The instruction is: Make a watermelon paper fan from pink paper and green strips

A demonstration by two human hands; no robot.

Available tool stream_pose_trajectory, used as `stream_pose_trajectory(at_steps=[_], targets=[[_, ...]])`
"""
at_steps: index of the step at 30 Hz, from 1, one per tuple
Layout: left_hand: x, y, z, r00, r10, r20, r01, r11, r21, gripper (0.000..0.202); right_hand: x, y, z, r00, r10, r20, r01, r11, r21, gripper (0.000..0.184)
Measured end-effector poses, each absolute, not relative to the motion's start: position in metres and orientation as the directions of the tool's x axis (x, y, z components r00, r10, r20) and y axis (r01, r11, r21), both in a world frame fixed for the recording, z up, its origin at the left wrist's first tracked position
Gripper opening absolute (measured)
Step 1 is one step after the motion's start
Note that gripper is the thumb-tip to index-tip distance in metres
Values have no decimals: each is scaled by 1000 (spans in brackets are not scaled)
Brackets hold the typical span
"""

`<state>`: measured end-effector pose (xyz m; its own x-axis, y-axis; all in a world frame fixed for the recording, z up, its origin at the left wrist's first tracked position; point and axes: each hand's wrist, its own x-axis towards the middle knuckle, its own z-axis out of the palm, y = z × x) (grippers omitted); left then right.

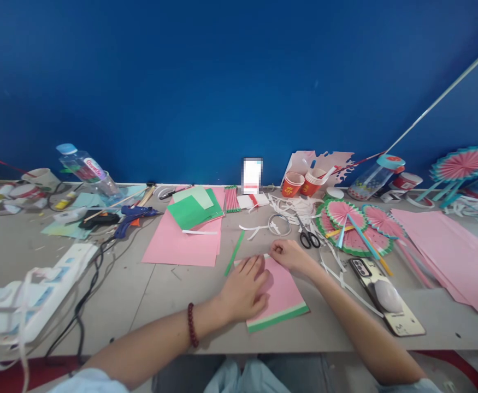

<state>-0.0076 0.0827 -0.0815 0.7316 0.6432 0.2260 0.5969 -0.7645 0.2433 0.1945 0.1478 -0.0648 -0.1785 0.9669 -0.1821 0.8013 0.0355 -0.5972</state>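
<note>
A pink sheet of paper [283,292] with a green band [278,318] and a pale strip along its near edge lies on the table in front of me. My left hand [245,289] presses down on its left part, palm down with the fingers stretched out. At the sheet's far edge, my right hand [288,254] is closed with its fingers curled together. A small white bit shows by its fingertips, but what they pinch is hidden. Just left of the sheet lies a narrow green paper strip [234,252].
Green sheets [193,210] rest on larger pink paper [181,245]. Behind my right hand are black-handled scissors [310,239], white strip scraps and round watermelon-patterned paper fans [353,229]. A phone [406,319] under a mouse [388,296] lies right; a glue gun [132,217] and power strip [54,289] left.
</note>
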Motion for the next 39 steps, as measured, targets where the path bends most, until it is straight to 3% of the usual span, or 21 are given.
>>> stream_pose_trajectory(at_steps=[19,30,36,39], targets=[[-8,83,-80,746,639,185,604,-767,217,47,189,144,-64,-164,979,-124,854,79,-514,13],[-7,83,-83,742,642,193,607,-766,212,46,198,142,-64,-107,988,-113,927,58,-370,22],[-7,84,-84,743,639,200,604,-768,212,45,210,145,-63,-98,988,-118,936,51,-347,9],[-7,84,-83,741,640,202,603,-767,218,45,218,146,-61,-110,987,-113,911,54,-408,4]])
